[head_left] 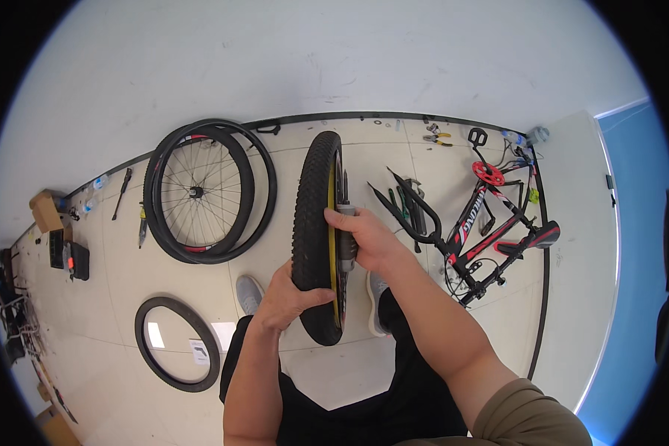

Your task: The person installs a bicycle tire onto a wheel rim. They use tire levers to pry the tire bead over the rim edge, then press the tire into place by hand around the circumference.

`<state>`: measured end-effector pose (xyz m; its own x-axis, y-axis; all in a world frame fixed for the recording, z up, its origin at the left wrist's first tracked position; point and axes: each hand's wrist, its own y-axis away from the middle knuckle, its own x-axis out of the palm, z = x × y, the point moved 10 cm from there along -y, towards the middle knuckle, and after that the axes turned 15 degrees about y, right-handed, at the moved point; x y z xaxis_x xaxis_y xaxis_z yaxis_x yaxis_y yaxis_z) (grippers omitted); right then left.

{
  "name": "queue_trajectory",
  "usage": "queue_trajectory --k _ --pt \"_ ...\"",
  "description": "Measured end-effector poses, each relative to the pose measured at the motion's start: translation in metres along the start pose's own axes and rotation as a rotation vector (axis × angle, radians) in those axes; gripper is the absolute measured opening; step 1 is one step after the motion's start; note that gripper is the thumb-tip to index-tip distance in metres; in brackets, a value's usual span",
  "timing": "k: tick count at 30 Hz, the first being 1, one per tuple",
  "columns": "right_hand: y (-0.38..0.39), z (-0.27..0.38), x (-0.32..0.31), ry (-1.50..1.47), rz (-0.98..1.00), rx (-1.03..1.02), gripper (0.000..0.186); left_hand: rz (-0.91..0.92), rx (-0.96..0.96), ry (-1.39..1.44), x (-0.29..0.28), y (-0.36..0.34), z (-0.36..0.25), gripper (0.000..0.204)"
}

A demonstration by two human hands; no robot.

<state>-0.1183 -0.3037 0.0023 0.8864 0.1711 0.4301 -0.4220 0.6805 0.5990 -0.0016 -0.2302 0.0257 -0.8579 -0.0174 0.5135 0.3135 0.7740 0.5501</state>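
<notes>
A bicycle wheel with a black knobby tyre stands on edge between my legs, seen nearly edge-on. A yellow strip runs along the tyre's right edge, and a grey cylindrical metal part sticks out at the wheel's middle. My left hand grips the lower part of the tyre, its thumb on the right edge and its fingers mostly hidden. Closed on the tyre's right side higher up is my right hand, thumb pressed to the edge. Its fingertips are hidden.
At the back left lie a spoked wheel and loose tyres. Another tyre rests at the near left. A black-and-red bicycle frame with a fork lies to the right. Pliers are near the wall; a toolbox stands far left.
</notes>
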Motion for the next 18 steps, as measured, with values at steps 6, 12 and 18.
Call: queue_trajectory --k 6,12,18 --pt "0.001 -0.004 0.003 -0.049 0.024 0.034 0.036 0.008 -0.033 -0.04 -0.004 0.001 0.002 0.068" --pt "0.002 -0.023 0.021 0.022 0.079 0.027 0.04 0.007 0.139 0.278 -0.042 -0.014 0.004 0.085" --pt "0.017 -0.056 0.057 0.202 0.104 0.022 0.046 -0.157 0.114 0.49 -0.061 -0.01 -0.015 0.069"
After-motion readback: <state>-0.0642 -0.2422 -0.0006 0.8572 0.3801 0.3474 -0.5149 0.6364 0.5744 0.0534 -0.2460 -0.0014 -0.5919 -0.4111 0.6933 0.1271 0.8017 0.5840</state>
